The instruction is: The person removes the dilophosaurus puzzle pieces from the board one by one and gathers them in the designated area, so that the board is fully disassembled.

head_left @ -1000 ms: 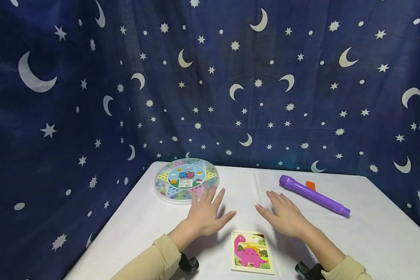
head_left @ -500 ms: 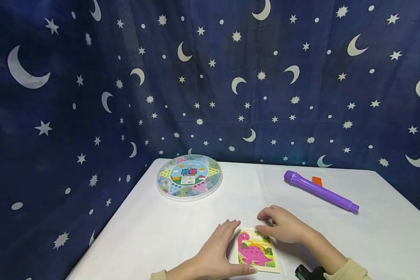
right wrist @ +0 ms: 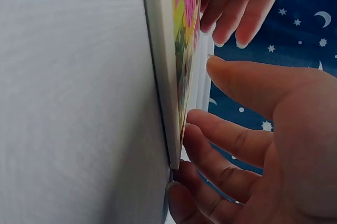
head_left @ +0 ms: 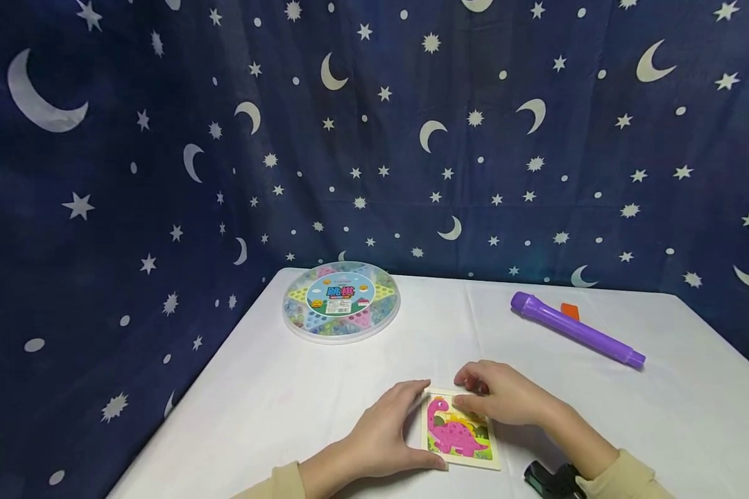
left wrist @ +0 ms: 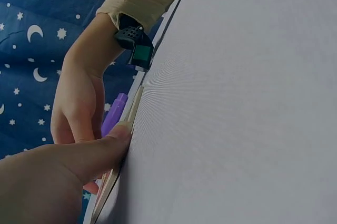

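A small square wooden jigsaw puzzle [head_left: 455, 443] with a pink dinosaur lies in its pale frame on the white table. My left hand [head_left: 381, 433] holds its left side, thumb at the near edge and fingers by the far left corner. In the left wrist view, that thumb [left wrist: 118, 134] touches the frame's edge. Over the far right corner is my right hand [head_left: 505, 395], its thumb above the picture and its fingers loosely bent beyond the far edge. The right wrist view shows a gap between this thumb [right wrist: 237, 79] and the puzzle; the fingers are beside the frame's edge.
A round clear Chinese checkers box [head_left: 340, 305] is at the back left of the table. A purple toy microphone [head_left: 577, 329] lies at the back right, with an orange piece [head_left: 570, 310] behind it. A dark blue star-and-moon curtain [head_left: 374, 138] hangs behind and at left.
Both hands, spread above the table a second ago, have come down to the puzzle, left hand to its left side, right hand to its far right corner. The head view has shifted slightly.
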Available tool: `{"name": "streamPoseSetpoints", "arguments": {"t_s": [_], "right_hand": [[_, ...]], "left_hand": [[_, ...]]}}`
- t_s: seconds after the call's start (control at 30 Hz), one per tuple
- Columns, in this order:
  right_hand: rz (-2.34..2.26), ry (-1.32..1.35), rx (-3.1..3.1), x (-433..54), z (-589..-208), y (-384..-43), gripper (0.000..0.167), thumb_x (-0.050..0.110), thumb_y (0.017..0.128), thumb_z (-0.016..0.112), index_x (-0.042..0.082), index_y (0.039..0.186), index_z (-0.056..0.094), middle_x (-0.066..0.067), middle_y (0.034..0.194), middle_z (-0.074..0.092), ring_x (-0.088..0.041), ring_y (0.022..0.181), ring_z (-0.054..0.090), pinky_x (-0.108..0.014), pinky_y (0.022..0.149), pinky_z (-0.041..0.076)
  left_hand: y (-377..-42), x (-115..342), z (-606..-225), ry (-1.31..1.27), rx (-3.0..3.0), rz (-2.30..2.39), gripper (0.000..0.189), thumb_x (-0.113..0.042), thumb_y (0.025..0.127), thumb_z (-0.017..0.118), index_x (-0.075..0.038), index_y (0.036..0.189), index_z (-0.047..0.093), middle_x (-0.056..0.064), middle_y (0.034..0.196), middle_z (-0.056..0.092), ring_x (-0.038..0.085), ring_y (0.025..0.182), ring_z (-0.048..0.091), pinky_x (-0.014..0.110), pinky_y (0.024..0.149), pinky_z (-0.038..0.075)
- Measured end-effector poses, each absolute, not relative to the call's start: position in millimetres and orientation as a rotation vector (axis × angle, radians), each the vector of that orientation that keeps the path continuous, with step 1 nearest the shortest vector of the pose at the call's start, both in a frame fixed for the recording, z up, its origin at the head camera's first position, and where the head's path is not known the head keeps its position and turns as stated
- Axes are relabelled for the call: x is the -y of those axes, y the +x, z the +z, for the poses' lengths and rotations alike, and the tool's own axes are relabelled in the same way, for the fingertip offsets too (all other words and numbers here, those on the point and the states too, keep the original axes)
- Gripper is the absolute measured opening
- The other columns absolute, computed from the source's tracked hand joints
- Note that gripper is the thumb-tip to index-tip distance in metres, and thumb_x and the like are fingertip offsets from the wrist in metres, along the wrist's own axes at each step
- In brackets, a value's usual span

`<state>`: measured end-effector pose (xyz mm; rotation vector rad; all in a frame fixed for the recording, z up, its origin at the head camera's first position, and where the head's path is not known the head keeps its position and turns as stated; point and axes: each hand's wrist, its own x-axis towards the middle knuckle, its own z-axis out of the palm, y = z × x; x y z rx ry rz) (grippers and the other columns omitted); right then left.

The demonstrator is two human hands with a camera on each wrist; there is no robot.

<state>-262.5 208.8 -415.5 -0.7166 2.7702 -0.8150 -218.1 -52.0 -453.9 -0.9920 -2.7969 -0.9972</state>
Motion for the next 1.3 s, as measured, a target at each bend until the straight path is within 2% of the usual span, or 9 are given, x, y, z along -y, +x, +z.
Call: {"name": "streamPoseSetpoints", "arguments": {"t_s": [0.13,0.23,0.43,0.6,0.7,0.87,1.03,1.17,1.3], "right_hand": [[-0.808,-0.746,-2.790,-204.4,-402.9,-269.1,0.035,0.038,0.090,0.079,0.014,0.113,0.069,0.006,0.090,0.059,-0.016,0.083,0.054,-0.033,0.076,0.052],[-0.802,-0.744,-2.799,-202.5,-398.1,-271.9,0.032,0.035,0.090,0.079,0.014,0.113,0.070,0.006,0.091,0.059,-0.016,0.084,0.054,-0.032,0.076,0.052],[-0.774,-0.697,-2.828,-199.1,-396.7,-271.9,0.032,0.036,0.090,0.079,0.020,0.115,0.070,0.007,0.096,0.061,-0.015,0.088,0.056,-0.038,0.082,0.054],[-0.737,-0.775,-2.875,-194.3,-398.8,-269.6,0.026,0.035,0.090,0.079,0.027,0.115,0.073,0.007,0.103,0.064,-0.018,0.098,0.058,-0.048,0.089,0.052],[-0.707,-0.802,-2.910,-188.5,-401.6,-268.1,0.020,0.035,0.091,0.078,0.029,0.110,0.076,0.008,0.103,0.064,-0.018,0.100,0.058,-0.049,0.091,0.051],[-0.662,-0.776,-2.952,-174.4,-403.0,-266.1,0.014,0.027,0.089,0.080,0.022,0.102,0.081,0.009,0.093,0.065,-0.014,0.088,0.058,-0.041,0.084,0.053],[-0.598,-0.681,-2.932,-163.3,-399.0,-266.7,0.009,0.022,0.085,0.083,0.021,0.094,0.082,0.010,0.088,0.064,-0.013,0.083,0.058,-0.041,0.081,0.055],[-0.605,-0.614,-2.895,-163.2,-397.9,-268.0,0.007,0.021,0.084,0.084,0.023,0.091,0.082,0.009,0.090,0.065,-0.014,0.088,0.060,-0.046,0.087,0.055],[-0.712,-0.598,-2.848,-169.1,-402.6,-268.5,0.008,0.018,0.086,0.083,0.023,0.091,0.081,0.009,0.090,0.064,-0.014,0.085,0.060,-0.041,0.084,0.056]], "left_hand": [[-224.1,55.1,-445.7,-0.996,2.686,-0.934,0.092,-0.058,0.078,0.085,-0.018,0.150,0.045,-0.004,0.147,0.049,0.015,0.137,0.046,0.042,0.109,0.043],[-225.7,55.6,-443.3,-1.056,2.583,-0.860,0.066,-0.047,0.083,0.085,-0.020,0.136,0.058,-0.006,0.137,0.055,0.013,0.130,0.050,0.036,0.107,0.045],[-219.7,48.9,-441.7,-1.298,2.378,-0.532,0.027,-0.028,0.096,0.075,-0.020,0.121,0.075,-0.007,0.121,0.069,0.007,0.116,0.061,0.024,0.099,0.048],[-211.7,42.5,-438.4,-1.324,2.335,-0.243,0.025,-0.023,0.099,0.069,-0.018,0.123,0.075,-0.004,0.120,0.072,0.008,0.108,0.066,0.023,0.092,0.052],[-211.0,37.1,-435.7,-1.325,2.316,-0.100,0.028,-0.027,0.100,0.067,-0.017,0.125,0.073,-0.007,0.110,0.071,0.008,0.093,0.065,0.020,0.077,0.053],[-212.8,28.7,-434.3,-1.341,2.294,0.030,0.023,-0.037,0.099,0.067,-0.021,0.113,0.075,-0.009,0.087,0.058,0.006,0.078,0.052,0.018,0.060,0.039],[-210.7,28.4,-444.0,-1.344,2.284,-0.067,0.021,-0.037,0.099,0.069,-0.019,0.108,0.076,-0.009,0.084,0.054,0.004,0.076,0.048,0.016,0.064,0.039],[-212.9,31.1,-450.7,-1.358,2.268,-0.204,0.023,-0.037,0.098,0.070,-0.021,0.112,0.078,-0.010,0.092,0.061,0.003,0.082,0.054,0.015,0.071,0.045],[-217.9,34.6,-453.0,-1.394,2.265,-0.331,0.024,-0.038,0.096,0.073,-0.023,0.114,0.080,-0.011,0.101,0.067,0.003,0.089,0.059,0.014,0.074,0.048]]}}
